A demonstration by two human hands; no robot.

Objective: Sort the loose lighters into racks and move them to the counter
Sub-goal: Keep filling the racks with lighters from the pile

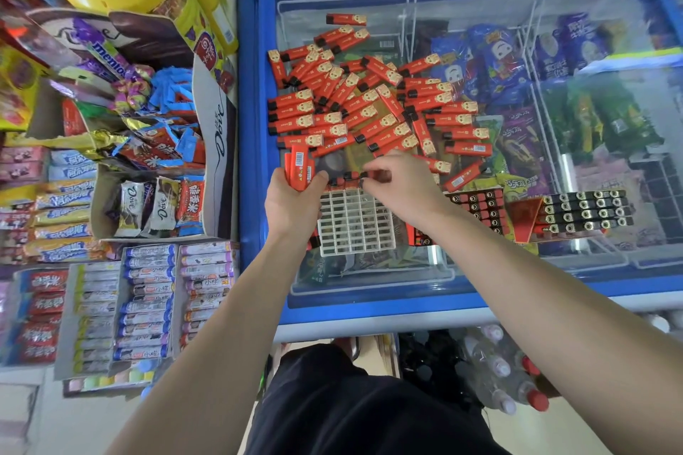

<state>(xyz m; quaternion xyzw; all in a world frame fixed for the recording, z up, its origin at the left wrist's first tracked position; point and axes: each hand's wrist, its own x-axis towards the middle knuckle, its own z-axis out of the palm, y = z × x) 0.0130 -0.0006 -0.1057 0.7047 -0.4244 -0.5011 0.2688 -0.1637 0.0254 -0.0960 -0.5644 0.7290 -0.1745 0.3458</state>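
1. The person stands at a freezer lid (462, 301), glass-topped and blue-framed, with a heap of loose lighters (373, 103) spread across it at 12 o'clock from the hands.
2. The left hand (295, 198) grips a small bundle of lighters (300, 167), fingers curled round them, just at 9 o'clock of the white rack (354, 223).
3. The right hand (397, 185) pinches one lighter with curled fingertips over the rack's far row, where a few lighters (345, 177) already stand; most cells look empty.
4. Two filled racks (584, 210) sit at 3 o'clock, so I judge this one is early in its filling.
5. To do it well, I would drop each lighter straight down, cap up, into the next free cell along the row.
6. The left hand could steady the rack's edge so it does not slide on the glass.
7. Feeding singly from the bundle should avoid jams.
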